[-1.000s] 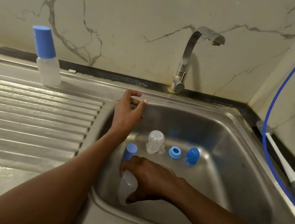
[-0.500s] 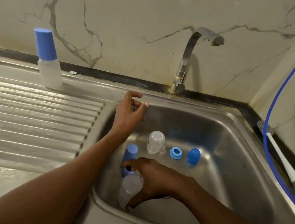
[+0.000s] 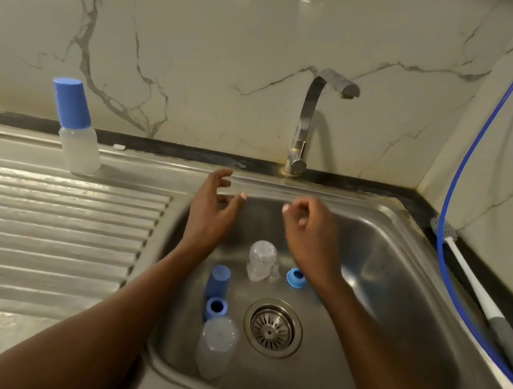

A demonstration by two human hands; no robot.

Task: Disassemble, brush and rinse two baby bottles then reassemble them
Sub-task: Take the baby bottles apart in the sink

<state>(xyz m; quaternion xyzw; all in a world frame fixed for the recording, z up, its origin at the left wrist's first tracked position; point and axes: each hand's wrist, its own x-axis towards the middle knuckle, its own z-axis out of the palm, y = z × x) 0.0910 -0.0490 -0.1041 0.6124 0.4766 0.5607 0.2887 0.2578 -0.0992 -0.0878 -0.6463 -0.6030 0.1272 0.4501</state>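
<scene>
Both hands hang over the sink in the middle of the frame, empty. The left hand has its fingers spread and loosely bent, and the right hand has its fingers loosely curled toward the palm; neither touches anything. Below them, on the sink floor, the bottle parts lie apart. A clear bottle body lies on its side at the lower left of the basin, with its mouth toward a blue ring just beyond it. A blue cap stands right behind that ring. A second clear body stands near the centre, between the two forearms; I cannot tell which end is down. A small clear teat sits just beside it, and a second blue ring is partly hidden by the right wrist. The drain lies right of the lying body. In the upper left, a capped bottle stands upright on the drainboard, well apart from the rest. The tap rises behind the sink. On the right rim lie a brush and a blue hose.
</scene>
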